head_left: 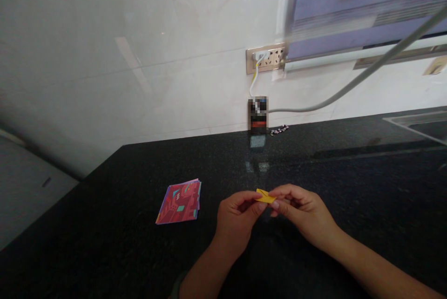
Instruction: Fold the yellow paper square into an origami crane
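A small folded piece of yellow paper (266, 196) is held between both hands above the dark countertop (139, 252). My left hand (237, 220) pinches its left end between thumb and index finger. At the right end, the thumb and fingers of my right hand (303, 210) are closed on the same paper. A dark crease or line crosses its surface. To the left of my hands lies a stack of colourful red and purple sheets (179, 202), its edges slightly uneven.
A phone-like device (258, 115) leans against the tiled wall (174, 80), with a white cable running up to the socket (267, 58). Beside it lies a beaded strand (280, 130). A grey hose (349, 85) curves across the right. A sink edge (415, 131) shows at far right.
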`<state>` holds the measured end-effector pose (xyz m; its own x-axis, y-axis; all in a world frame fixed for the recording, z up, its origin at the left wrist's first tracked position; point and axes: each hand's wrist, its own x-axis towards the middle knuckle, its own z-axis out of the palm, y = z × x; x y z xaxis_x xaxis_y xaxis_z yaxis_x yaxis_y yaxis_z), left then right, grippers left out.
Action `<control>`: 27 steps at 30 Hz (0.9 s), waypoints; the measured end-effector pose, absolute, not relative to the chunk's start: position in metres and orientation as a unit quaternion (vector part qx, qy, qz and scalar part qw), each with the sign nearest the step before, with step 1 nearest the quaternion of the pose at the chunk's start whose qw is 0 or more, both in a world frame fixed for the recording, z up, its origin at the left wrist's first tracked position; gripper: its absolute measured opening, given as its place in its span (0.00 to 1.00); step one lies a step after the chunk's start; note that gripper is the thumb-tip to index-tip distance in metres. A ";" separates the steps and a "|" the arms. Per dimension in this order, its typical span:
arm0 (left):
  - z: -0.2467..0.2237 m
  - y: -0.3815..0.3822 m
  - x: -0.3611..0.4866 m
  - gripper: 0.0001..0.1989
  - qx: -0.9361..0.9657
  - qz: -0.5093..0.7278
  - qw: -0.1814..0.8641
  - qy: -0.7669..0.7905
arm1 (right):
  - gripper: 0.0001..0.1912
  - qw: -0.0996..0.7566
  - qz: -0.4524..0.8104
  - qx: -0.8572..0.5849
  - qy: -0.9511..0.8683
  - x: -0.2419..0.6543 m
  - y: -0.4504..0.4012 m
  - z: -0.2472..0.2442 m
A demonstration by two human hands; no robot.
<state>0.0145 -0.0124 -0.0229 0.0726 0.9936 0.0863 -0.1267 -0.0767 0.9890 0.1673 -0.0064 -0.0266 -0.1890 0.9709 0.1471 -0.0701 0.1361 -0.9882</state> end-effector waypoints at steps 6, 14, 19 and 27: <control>-0.025 -0.013 0.012 0.06 0.538 0.512 0.503 0.442 | 0.05 0.463 0.501 -0.414 -0.603 0.171 -0.006 -0.027; -0.023 -0.013 0.012 0.06 0.558 0.478 0.487 0.472 | 0.08 0.436 0.529 -0.421 -0.594 0.168 -0.006 -0.023; -0.022 -0.013 0.016 0.06 0.517 0.479 0.517 0.486 | 0.10 0.435 0.557 -0.424 -0.567 0.165 -0.007 -0.025; -0.022 -0.011 0.012 0.13 0.564 0.458 0.515 0.455 | 0.20 0.446 0.542 -0.428 -0.569 0.164 -0.007 -0.030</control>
